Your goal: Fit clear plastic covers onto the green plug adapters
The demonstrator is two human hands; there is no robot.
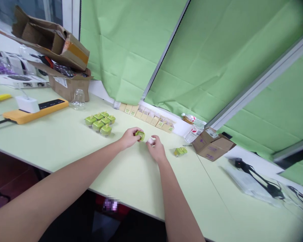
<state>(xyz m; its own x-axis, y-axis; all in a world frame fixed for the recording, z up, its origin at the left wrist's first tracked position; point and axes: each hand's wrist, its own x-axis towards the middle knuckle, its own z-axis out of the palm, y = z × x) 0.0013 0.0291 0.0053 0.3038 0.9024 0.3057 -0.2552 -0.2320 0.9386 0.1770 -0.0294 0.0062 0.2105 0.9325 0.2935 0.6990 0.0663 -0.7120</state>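
Observation:
My left hand [130, 137] is closed on a green lid [140, 135], its hollow underside turned up toward me. Between the fingers of my right hand [156, 150] is a small whitish, clear cup [150, 141], apart from the lid and a little to its right. Both hands are over the middle of the table. Left of them stands a cluster of small clear containers with green lids [98, 125], each lid with a yellowish knob. A few more green-lidded pieces [180, 151] lie to the right of my right hand.
Small tan boxes [146, 116] line the back edge by the green blind [126, 50]. At left are an orange power strip [53, 107], a clear jar [78, 99] and cardboard boxes [68, 88]. Bottles [193, 133], a carton [212, 144] and black cables [262, 181] lie right.

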